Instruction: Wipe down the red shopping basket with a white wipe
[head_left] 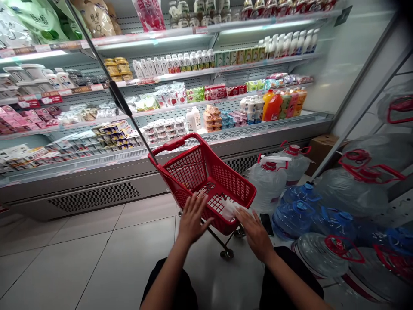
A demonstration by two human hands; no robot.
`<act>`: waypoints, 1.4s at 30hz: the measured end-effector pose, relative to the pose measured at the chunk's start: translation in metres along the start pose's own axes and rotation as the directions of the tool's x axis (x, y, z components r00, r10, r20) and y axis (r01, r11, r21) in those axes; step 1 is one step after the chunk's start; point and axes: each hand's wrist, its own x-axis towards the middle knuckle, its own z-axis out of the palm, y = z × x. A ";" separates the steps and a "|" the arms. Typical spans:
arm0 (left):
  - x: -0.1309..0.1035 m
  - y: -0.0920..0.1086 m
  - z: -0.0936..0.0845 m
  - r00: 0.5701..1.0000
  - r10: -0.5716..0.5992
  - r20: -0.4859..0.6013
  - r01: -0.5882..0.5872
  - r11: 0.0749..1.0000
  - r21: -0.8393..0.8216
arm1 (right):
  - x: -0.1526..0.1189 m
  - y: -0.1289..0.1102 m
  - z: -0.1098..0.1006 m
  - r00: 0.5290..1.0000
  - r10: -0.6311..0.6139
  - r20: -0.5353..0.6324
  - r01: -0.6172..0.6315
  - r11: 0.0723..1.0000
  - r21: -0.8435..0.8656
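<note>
A small red plastic shopping cart [227,174] with lattice walls stands right in front of me. My left hand [193,219] is at its near left side, fingers stretched and apart, holding nothing. At the cart's near right corner, my right hand [254,232] has its fingers on a crumpled white piece, like a tissue or wipe [229,209], over the basket's near end. How firmly the fingers close on it is partly hidden. The cart's red handle [171,145] is on the far side, and a thin dark pole [120,98] slants up past it.
Large water jugs with red handles [267,181] and blue jugs [295,211] crowd the floor on my right. A dark phone [266,224] lies beside the cart. A refrigerated dairy shelf [155,176] runs across behind it. Pale floor tiles [80,254] extend leftward.
</note>
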 end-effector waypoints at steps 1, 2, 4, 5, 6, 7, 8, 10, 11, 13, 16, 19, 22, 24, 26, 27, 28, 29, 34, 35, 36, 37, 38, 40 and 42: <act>0.004 -0.014 -0.001 0.999 -0.047 -0.020 0.048 0.999 0.021 | 0.000 0.010 -0.003 0.999 0.047 -0.019 -0.047 0.999 -0.005; 0.007 -0.026 -0.002 0.997 -0.077 -0.032 0.078 0.996 0.038 | 0.001 0.018 -0.006 0.994 0.100 -0.039 -0.100 0.995 -0.006; 0.009 -0.038 -0.002 0.998 -0.066 -0.022 0.067 0.997 0.044 | 0.001 0.027 -0.008 0.978 0.195 -0.071 -0.195 0.981 -0.001; 0.009 -0.038 0.000 0.998 -0.064 -0.021 0.065 0.997 0.041 | 0.001 0.027 -0.007 0.971 0.224 -0.078 -0.225 0.974 0.002; 0.009 -0.034 0.002 0.997 -0.069 -0.023 0.070 0.997 0.037 | 0.001 0.024 -0.007 0.968 0.238 -0.080 -0.239 0.971 0.004; 0.009 -0.028 0.004 0.996 -0.084 -0.033 0.085 0.996 0.033 | 0.000 0.019 -0.006 0.968 0.240 -0.077 -0.240 0.971 0.003; 0.008 -0.019 0.007 0.993 -0.107 -0.049 0.108 0.994 0.031 | -0.001 0.012 -0.004 0.970 0.233 -0.074 -0.233 0.972 0.001; 0.008 0.000 0.012 0.987 -0.141 -0.078 0.144 0.989 0.033 | 0.001 -0.003 0.000 0.973 0.217 -0.080 -0.219 0.976 -0.013; 0.009 0.009 0.015 0.984 -0.152 -0.088 0.156 0.987 0.034 | 0.005 -0.010 0.003 0.974 0.210 -0.088 -0.213 0.977 -0.024; 0.012 0.026 0.020 0.981 -0.167 -0.101 0.171 0.985 0.036 | 0.020 -0.022 0.012 0.977 0.187 -0.100 -0.193 0.980 -0.055; 0.017 0.040 0.023 0.981 -0.174 -0.089 0.178 0.983 0.040 | 0.051 -0.031 0.026 0.990 0.111 -0.090 -0.120 0.988 -0.094; 0.022 0.032 0.014 0.991 -0.127 -0.045 0.129 0.990 0.051 | 0.074 -0.028 0.033 0.995 0.048 -0.083 -0.058 0.991 -0.120; 0.023 -0.001 -0.009 0.990 -0.129 -0.060 0.133 0.988 0.082 | 0.079 -0.012 0.028 0.998 0.031 -0.063 -0.041 0.986 -0.162; 0.020 -0.028 -0.027 0.972 -0.196 -0.127 0.211 0.969 0.125 | 0.077 0.001 0.025 0.997 0.050 -0.067 -0.061 0.982 -0.181; 0.016 -0.048 -0.041 0.951 -0.242 -0.192 0.275 0.946 0.171 | 0.077 0.011 0.025 0.991 0.096 -0.098 -0.112 0.977 -0.181; 0.015 -0.053 -0.045 0.950 -0.241 -0.198 0.278 0.942 0.188 | 0.079 0.014 0.028 0.986 0.121 -0.113 -0.140 0.975 -0.175; 0.014 -0.055 -0.047 0.950 -0.241 -0.200 0.280 0.939 0.199 | 0.081 0.015 0.031 0.982 0.141 -0.124 -0.160 0.973 -0.167; 0.013 -0.054 -0.048 0.950 -0.243 -0.197 0.282 0.937 0.205 | 0.084 0.015 0.034 0.980 0.151 -0.127 -0.170 0.973 -0.158; 0.017 -0.036 -0.043 0.918 -0.322 -0.233 0.369 0.908 0.198 | 0.095 0.005 0.045 0.988 0.125 -0.096 -0.136 0.982 -0.130; 0.017 -0.035 -0.044 0.911 -0.332 -0.243 0.381 0.904 0.195 | 0.095 0.005 0.045 0.989 0.116 -0.089 -0.127 0.984 -0.126; 0.018 -0.035 -0.046 0.908 -0.336 -0.251 0.387 0.901 0.194 | 0.096 0.005 0.044 0.991 0.106 -0.081 -0.115 0.986 -0.124; 0.017 -0.037 -0.048 0.907 -0.334 -0.255 0.387 0.901 0.194 | 0.096 0.007 0.044 0.993 0.096 -0.072 -0.105 0.987 -0.122; 0.017 -0.040 -0.050 0.909 -0.327 -0.257 0.380 0.904 0.196 | 0.096 0.009 0.044 0.994 0.089 -0.063 -0.096 0.988 -0.120; 0.016 -0.047 -0.054 0.920 -0.302 -0.251 0.354 0.915 0.196 | 0.097 0.014 0.046 0.995 0.087 -0.053 -0.093 0.989 -0.113; 0.016 -0.055 -0.058 0.929 -0.283 -0.240 0.331 0.924 0.191 | 0.101 0.015 0.051 0.992 0.102 -0.070 -0.109 0.989 -0.102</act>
